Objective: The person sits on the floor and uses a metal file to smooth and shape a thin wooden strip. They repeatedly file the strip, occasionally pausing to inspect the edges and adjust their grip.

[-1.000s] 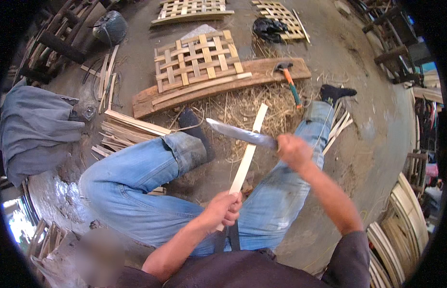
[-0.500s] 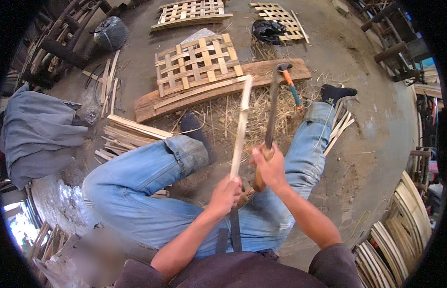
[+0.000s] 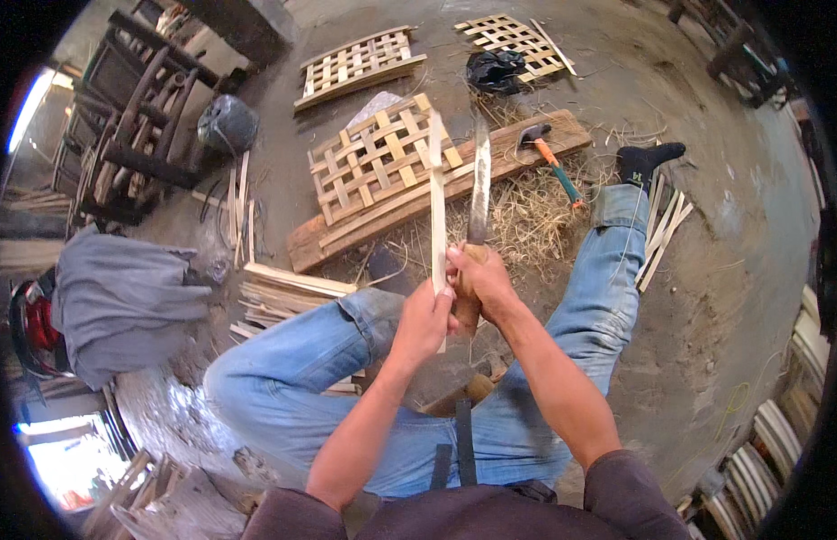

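Observation:
My left hand (image 3: 425,319) is closed around the lower part of a pale wooden strip (image 3: 438,198), which points up and away from me. Close beside it, my right hand (image 3: 484,281) grips the wooden handle of a long knife (image 3: 478,193). Its blade rises next to the strip, nearly parallel to it. The fingers of both hands are almost touching. Beyond them, a woven lattice panel (image 3: 382,148) of flat strips leans on a thick wooden plank (image 3: 517,155). A hammer (image 3: 551,164) with an orange and green handle rests by the plank's right part.
Shavings (image 3: 535,216) cover the ground between my feet. Loose strips (image 3: 283,297) are piled by my left knee, others (image 3: 666,229) by my right foot. Two more lattice panels and a black plastic bag (image 3: 496,70) lie farther off. A grey cloth (image 3: 121,297) drapes something at left.
Both hands have moved farther from my body and closer together. The knife's blade is now nearer to the strip, its flat side showing. My head view has shifted, so the surroundings appear displaced.

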`<state>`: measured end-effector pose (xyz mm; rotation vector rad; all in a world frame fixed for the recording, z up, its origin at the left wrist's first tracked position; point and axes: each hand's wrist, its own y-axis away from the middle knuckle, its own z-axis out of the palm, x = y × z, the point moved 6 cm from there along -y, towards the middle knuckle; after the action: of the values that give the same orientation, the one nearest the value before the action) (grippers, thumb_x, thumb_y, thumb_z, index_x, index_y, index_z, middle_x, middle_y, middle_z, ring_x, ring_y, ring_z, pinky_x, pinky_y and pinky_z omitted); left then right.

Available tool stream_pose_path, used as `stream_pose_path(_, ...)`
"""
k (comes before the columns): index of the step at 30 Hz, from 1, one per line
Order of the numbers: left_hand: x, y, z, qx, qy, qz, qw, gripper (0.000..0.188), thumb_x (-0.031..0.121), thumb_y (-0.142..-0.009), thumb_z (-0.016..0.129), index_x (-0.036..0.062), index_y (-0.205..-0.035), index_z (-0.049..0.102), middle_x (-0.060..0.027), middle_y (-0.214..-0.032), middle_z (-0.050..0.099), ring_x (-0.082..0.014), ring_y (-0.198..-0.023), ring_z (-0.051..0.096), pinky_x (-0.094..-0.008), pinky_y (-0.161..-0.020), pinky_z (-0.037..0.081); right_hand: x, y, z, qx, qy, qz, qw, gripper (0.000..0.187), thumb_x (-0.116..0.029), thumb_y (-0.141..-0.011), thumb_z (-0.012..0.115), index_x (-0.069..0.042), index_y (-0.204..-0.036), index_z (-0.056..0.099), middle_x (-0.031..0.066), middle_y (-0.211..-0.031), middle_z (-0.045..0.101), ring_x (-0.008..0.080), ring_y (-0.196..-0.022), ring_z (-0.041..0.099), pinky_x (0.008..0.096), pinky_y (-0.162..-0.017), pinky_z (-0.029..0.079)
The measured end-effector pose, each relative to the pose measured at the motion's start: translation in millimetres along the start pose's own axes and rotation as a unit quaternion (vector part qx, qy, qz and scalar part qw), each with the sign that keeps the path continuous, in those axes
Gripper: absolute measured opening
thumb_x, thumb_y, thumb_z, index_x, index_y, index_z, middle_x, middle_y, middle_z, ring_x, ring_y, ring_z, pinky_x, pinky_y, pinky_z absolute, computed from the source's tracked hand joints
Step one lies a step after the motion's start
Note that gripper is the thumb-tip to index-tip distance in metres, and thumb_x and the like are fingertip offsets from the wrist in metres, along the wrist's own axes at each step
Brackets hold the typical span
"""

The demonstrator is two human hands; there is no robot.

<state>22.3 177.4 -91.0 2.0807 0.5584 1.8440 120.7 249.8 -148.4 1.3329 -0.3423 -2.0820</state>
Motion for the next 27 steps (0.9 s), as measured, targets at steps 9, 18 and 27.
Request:
stream_pose_path(9,-37.2,-28.7,-9.9,0.025,-0.211,0.1,0.972,0.045,0.044,-0.101,0.037,0.0061,-0.108,0.06,-0.0047,-0.098,0.058,-0.0149,-0.093,0.055,-0.0371,-0.08,0.046,23.1,15.6,-49.5,-0.051,0.026,-0.039,0.998,0.024,-0.013,-0.076,0.08,-0.006,-0.089,0.061,0.0015,-0.081,0.064,0.0114,-0.072,0.061,0.0286,-0.067,0.051)
stream_pose_path(18,81.9,-127.0,2.0,0.001,0.034,0.102,0.994,0.038,0.032,-0.101,0.049,0.0053,-0.128,0.051,-0.0001,-0.087,0.059,-0.0109,-0.077,0.056,-0.0276,-0.073,0.046,36.2,25.0,-45.2,-0.152,0.056,-0.024,0.987,0.028,-0.012,-0.076,0.081,-0.007,-0.091,0.057,0.0009,-0.08,0.063,0.0111,-0.071,0.061,0.027,-0.067,0.05)
stream_pose_path(27,110.6,-114.6,-4.5,0.172,0.25,0.358,0.883,0.048,0.054,-0.1,0.041,0.009,-0.116,0.049,0.0064,-0.075,0.036,-0.0043,-0.067,0.036,-0.0237,-0.066,0.038,-26.7,23.2,-138.8,0.301,0.094,-0.252,0.915,0.023,-0.02,-0.089,0.07,-0.003,-0.096,0.056,0.0041,-0.077,0.065,0.0089,-0.065,0.061,0.0263,-0.056,0.049)
